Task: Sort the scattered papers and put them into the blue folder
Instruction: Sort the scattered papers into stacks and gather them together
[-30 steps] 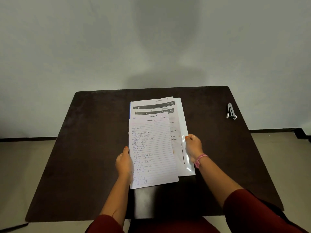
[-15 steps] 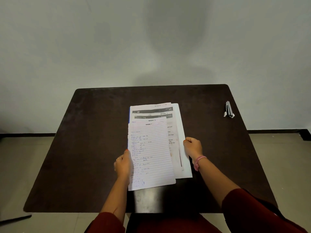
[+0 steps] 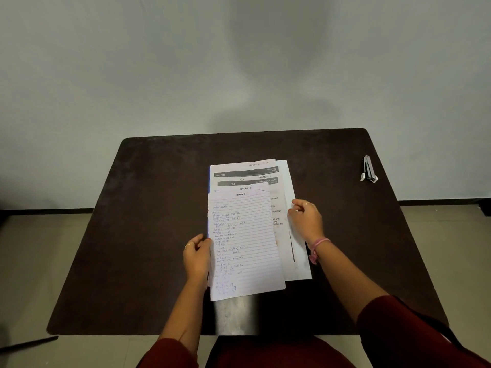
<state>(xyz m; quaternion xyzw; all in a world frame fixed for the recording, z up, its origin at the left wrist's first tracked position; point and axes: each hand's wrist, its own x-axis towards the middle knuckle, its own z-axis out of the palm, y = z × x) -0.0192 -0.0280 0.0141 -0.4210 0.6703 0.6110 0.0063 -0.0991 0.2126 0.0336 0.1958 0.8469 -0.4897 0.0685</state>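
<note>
A stack of papers (image 3: pixel 276 208) lies in the middle of the dark table (image 3: pixel 148 235). On top is a handwritten lined sheet (image 3: pixel 244 245); printed pages with dark header bars (image 3: pixel 247 172) stick out behind it. A thin blue edge of the folder (image 3: pixel 208 227) shows along the stack's left side, and the rest of the folder is hidden. My left hand (image 3: pixel 198 258) grips the lined sheet's left edge with curled fingers. My right hand (image 3: pixel 305 221) sits on the stack's right side, its curled fingers and thumb pinching the pages' edge.
A small stapler (image 3: pixel 368 170) lies near the table's far right edge. A pale wall rises behind the table and tiled floor (image 3: pixel 32 261) shows on both sides. My dark red sleeves are at the bottom of the view.
My right hand has slid farther up the stack's right edge. My left hand stays at the lined sheet's left edge. The stack has barely shifted.
</note>
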